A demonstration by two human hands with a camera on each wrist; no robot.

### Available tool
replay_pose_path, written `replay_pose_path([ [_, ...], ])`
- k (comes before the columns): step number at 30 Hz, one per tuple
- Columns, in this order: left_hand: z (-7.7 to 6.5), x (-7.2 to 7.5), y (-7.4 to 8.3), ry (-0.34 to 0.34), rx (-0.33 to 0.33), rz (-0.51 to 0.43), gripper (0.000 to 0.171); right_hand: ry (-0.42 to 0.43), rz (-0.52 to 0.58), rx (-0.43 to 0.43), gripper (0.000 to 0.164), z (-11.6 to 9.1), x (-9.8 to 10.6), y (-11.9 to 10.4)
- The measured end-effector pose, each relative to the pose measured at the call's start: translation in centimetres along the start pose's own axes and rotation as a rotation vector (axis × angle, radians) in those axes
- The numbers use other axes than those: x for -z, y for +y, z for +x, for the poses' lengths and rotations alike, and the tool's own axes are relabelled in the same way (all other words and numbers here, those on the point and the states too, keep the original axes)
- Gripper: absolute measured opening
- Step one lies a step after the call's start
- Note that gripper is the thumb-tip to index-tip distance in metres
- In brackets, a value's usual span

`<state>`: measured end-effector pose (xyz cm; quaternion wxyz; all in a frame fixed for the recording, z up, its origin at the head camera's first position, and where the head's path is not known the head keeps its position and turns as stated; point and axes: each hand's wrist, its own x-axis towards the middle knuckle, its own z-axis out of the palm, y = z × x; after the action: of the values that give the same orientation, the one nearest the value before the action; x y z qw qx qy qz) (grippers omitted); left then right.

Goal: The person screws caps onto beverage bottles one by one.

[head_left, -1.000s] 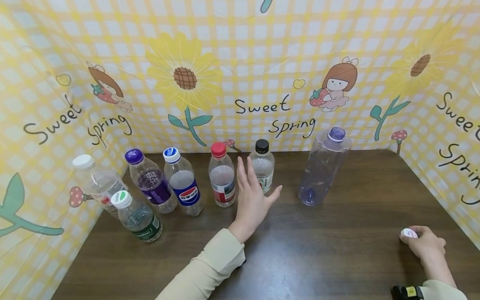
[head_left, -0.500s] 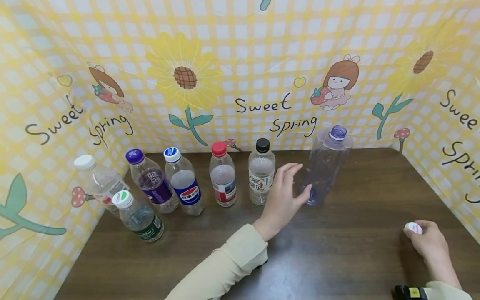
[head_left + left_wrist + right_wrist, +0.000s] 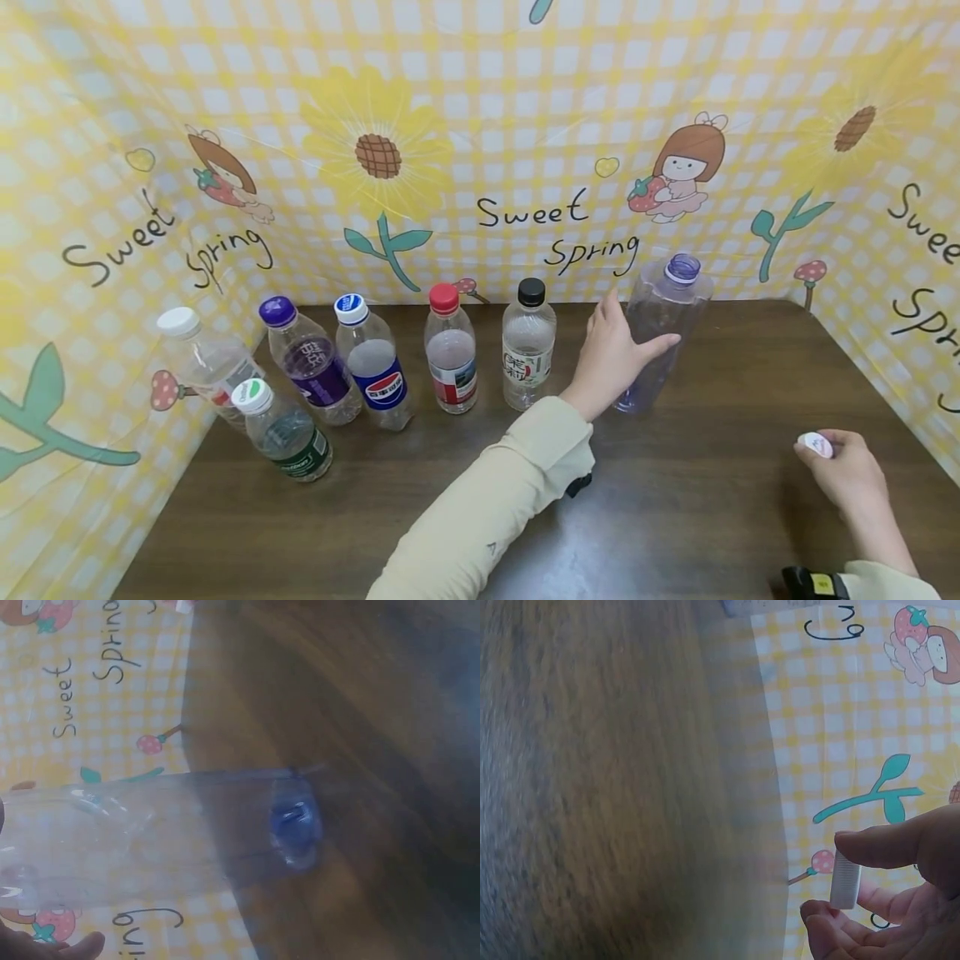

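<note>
A tall, clear purple-tinted bottle (image 3: 672,308) without a cap stands upright at the back right of the table. My left hand (image 3: 611,354) is at its left side, thumb stretched across the front in the head view. In the left wrist view, a gap shows between the thumb (image 3: 82,948) and the bottle (image 3: 172,836). Off to the right, my right hand (image 3: 855,475) pinches a white bottle cap (image 3: 816,445) above the table. The cap's ribbed side (image 3: 845,881) shows between thumb and fingers in the right wrist view.
Left of my left hand stand capped bottles: black-capped (image 3: 528,342), red-capped (image 3: 450,358), Pepsi (image 3: 375,367), purple-capped (image 3: 311,358), white-capped (image 3: 210,354) and a short green-labelled one (image 3: 288,437). A checked cloth (image 3: 420,100) borders the wooden table (image 3: 675,517).
My left hand has moved right, past the black-capped bottle, to the purple-tinted bottle. The right hand stays nearly in place with the bottle cap.
</note>
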<state>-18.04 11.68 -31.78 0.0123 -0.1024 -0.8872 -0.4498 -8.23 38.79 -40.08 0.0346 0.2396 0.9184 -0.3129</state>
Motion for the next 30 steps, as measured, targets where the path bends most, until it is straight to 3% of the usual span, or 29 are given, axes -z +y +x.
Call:
replay_pose_path([
  [11, 1.5, -0.9, 0.9, -0.024, 0.013, -0.193, 0.093, 0.025, 0.019, 0.022, 0.054, -0.8, 0.0, -1.2],
  [15, 1.3, -1.0, 0.8, -0.028, 0.009, -0.174, 0.092, 0.036, 0.026, 0.029, 0.054, -0.9, 0.0, -1.3],
  [20, 0.8, -1.2, 0.2, 0.018, -0.024, -0.152, 0.092, 0.055, 0.054, 0.051, 0.053, -1.1, -0.1, -1.8],
  [25, -0.3, -1.1, -0.4, 0.043, -0.047, -0.131, 0.095, 0.062, 0.091, 0.072, 0.056, -1.6, -0.1, -3.0],
  [30, -1.6, -0.4, -0.6, 0.061, -0.038, -0.128, 0.095, 0.134, 0.096, 0.128, 0.056, -2.3, 0.0, -4.4],
])
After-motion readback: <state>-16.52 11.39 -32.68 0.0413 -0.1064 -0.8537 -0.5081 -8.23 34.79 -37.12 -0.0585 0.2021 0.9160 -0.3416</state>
